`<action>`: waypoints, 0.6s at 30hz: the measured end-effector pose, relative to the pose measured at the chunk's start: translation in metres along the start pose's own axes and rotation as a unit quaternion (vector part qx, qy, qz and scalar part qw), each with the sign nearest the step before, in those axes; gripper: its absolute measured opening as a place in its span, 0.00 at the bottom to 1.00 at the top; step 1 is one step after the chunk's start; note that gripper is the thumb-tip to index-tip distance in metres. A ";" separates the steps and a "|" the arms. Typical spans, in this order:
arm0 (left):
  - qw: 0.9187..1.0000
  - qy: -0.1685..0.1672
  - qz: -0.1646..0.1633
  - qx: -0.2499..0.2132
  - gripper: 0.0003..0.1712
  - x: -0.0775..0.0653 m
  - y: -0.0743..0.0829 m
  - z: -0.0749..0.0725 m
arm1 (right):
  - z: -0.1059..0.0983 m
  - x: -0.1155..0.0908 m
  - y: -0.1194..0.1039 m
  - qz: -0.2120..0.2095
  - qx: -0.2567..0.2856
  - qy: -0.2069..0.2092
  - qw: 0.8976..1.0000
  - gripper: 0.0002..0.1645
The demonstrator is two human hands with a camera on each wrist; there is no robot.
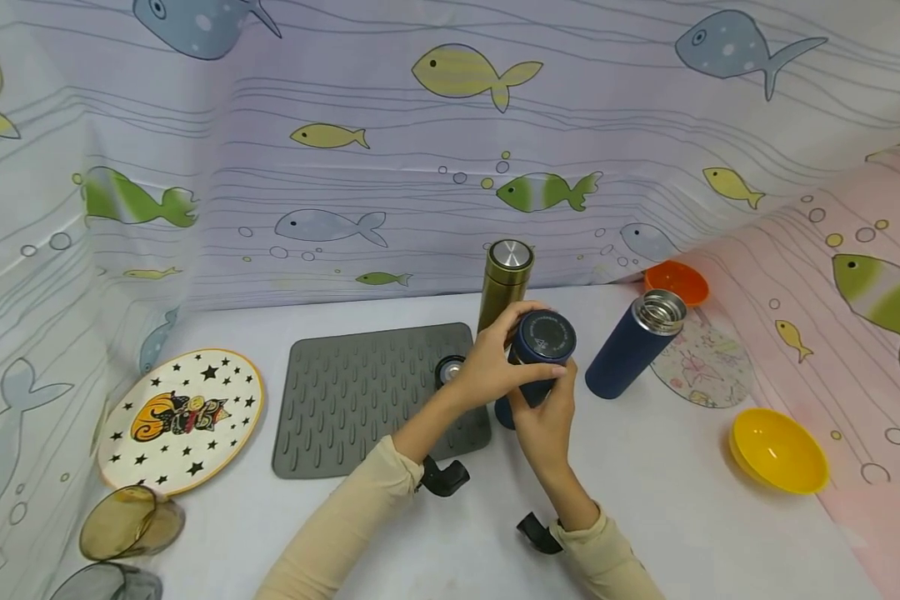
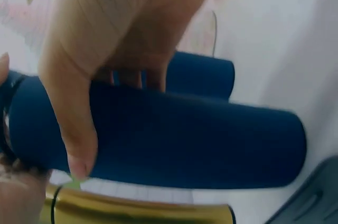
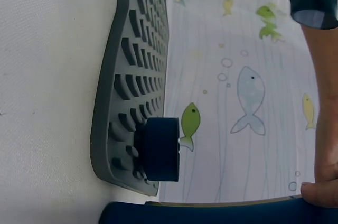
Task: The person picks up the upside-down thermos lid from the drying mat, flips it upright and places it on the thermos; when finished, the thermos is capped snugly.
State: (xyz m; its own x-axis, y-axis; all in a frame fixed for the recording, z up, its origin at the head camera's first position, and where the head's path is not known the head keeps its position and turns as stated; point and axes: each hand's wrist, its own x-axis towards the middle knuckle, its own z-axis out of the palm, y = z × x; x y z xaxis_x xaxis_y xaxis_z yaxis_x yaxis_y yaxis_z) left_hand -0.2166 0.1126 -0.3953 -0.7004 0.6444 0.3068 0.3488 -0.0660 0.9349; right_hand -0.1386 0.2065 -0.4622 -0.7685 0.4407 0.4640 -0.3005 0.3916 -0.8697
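A blue thermos [image 2: 185, 139] with a dark printed lid [image 1: 546, 335] stands upright between my hands, its lower end close to the table. My left hand [image 1: 487, 362] curls round its lid end, thumb across the near side. Below that, my right hand [image 1: 553, 412] grips the body; the left wrist view shows this right hand [image 2: 105, 39] wrapped round it, thumb in front. Just behind is a gold thermos [image 1: 498, 292] with a steel-topped lid. A second blue thermos [image 1: 618, 354] stands to the right, lidless, its steel mouth showing. A loose dark blue lid [image 3: 161, 150] sits on the grey ridged mat [image 1: 367, 400].
An oval cat plate [image 1: 232, 400] lies at left, with a brown glass [image 1: 120, 525] and a grey glass [image 1: 112, 583] before it. At right are a yellow bowl [image 1: 780, 450], an orange bowl [image 1: 675, 283] and a floral round plate [image 1: 705, 367]. A fish-print curtain [image 1: 420, 183] backs the table.
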 end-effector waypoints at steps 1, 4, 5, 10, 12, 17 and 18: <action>1.000 -0.006 0.004 -0.008 0.43 0.001 -0.001 -0.001 | 0.000 0.000 0.000 0.000 -0.001 -0.002 1.000 0.44; 0.999 -0.021 0.012 -0.030 0.42 0.003 -0.004 -0.004 | -0.001 0.001 0.000 0.002 -0.004 -0.006 1.000 0.46; 0.999 -0.025 0.013 -0.035 0.42 0.003 -0.005 -0.005 | -0.001 0.001 0.000 0.003 -0.005 -0.006 1.000 0.46; 0.998 -0.039 0.013 -0.039 0.41 0.004 -0.008 -0.008 | -0.001 0.001 0.003 0.006 -0.006 -0.007 1.000 0.47; 0.999 -0.045 0.010 -0.027 0.41 0.005 -0.008 -0.010 | -0.001 0.001 0.003 0.006 -0.005 -0.005 1.000 0.47; 0.995 -0.092 0.020 0.026 0.46 0.011 0.003 -0.019 | -0.002 0.001 0.000 0.008 -0.002 -0.008 1.000 0.47; 0.994 -0.105 0.023 0.035 0.46 0.013 0.005 -0.021 | -0.002 0.001 -0.002 0.009 -0.001 -0.010 1.000 0.48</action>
State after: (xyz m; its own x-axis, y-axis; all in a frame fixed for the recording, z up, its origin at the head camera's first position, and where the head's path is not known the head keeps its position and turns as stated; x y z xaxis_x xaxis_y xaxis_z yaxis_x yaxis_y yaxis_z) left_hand -0.2371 0.1051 -0.3825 -0.5401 0.7874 0.2972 0.4250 -0.0497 0.9038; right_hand -0.1378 0.2081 -0.4601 -0.7849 0.4310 0.4452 -0.2859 0.3854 -0.8773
